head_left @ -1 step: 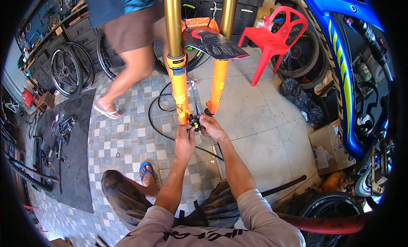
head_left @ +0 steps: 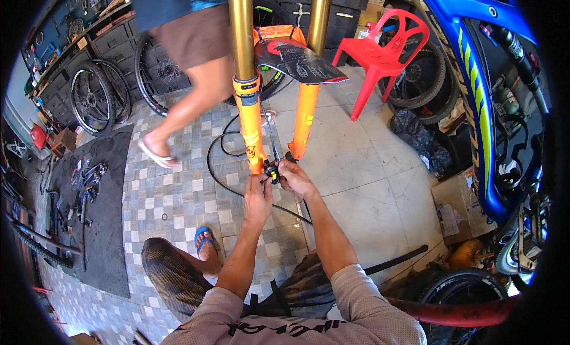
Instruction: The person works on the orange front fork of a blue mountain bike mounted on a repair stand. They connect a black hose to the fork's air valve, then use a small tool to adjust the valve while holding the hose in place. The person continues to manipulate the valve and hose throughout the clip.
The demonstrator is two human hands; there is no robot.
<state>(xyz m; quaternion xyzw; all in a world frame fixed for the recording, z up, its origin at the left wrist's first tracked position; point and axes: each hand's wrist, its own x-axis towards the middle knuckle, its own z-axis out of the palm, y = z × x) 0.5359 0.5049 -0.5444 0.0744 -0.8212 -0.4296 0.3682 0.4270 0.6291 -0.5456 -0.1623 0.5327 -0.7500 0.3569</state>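
Observation:
An orange suspension fork (head_left: 252, 122) with gold upper tubes stands upright before me. At the foot of its left leg is a small black brake caliper (head_left: 274, 172) with a yellow piece on it. My left hand (head_left: 258, 199) pinches the caliper from the left, fingertips just under the leg's end. Closed around its right side are the fingers of my right hand (head_left: 297, 179). A thin dark hose (head_left: 270, 131) runs down between the fork legs to the caliper. My fingers partly cover the caliper. A black mudguard (head_left: 300, 61) bridges the fork legs.
A person (head_left: 199, 78) in brown shorts is stepping behind the fork at the left. A black cable (head_left: 209, 161) loops over the tiles. Tools lie on a dark mat (head_left: 110, 226). At the right are a red chair (head_left: 380, 54), a blue bike frame (head_left: 484, 119) and a cardboard box (head_left: 460, 208).
The person behind the fork has moved to the right, with the sandalled foot shifting the same way. Both my hands keep their place at the caliper.

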